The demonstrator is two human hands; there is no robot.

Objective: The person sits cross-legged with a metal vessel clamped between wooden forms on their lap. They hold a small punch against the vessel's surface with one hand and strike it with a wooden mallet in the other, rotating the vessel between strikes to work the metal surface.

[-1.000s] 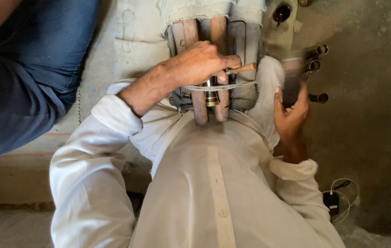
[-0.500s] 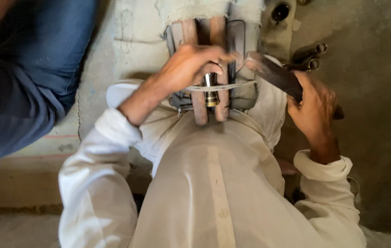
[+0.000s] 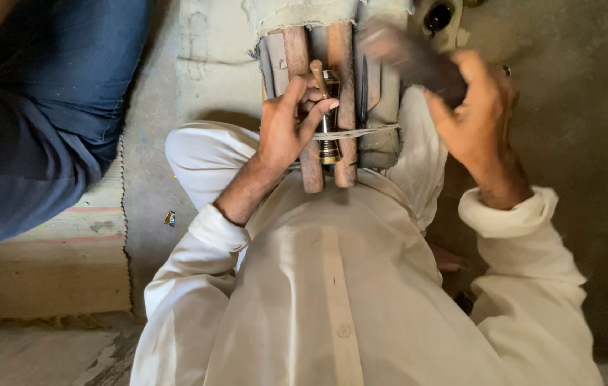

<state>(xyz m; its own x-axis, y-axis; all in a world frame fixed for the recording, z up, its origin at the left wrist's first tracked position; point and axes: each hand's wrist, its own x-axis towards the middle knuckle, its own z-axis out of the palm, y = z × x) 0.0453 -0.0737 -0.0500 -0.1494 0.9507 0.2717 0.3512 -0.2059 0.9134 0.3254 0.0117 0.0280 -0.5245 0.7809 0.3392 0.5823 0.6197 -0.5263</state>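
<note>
Where clamped between sticks (image 3: 318, 107), shiny brass piece (image 3: 330, 146)

Loose white buttoned tunic (image 3: 340, 286), long cuffed sleeves (image 3: 511, 214)

Dim, soft daylight; glare on white shirt (image 3: 347, 286); motion-blurred dark tool (image 3: 407, 57).

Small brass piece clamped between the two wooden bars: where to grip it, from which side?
Grip the brass piece by its exposed lower end, coming from the wearer's side. The wooden bars flank both its sides, the left hand covers its upper left, and a cord crosses it, so probably only that end is free.
</note>
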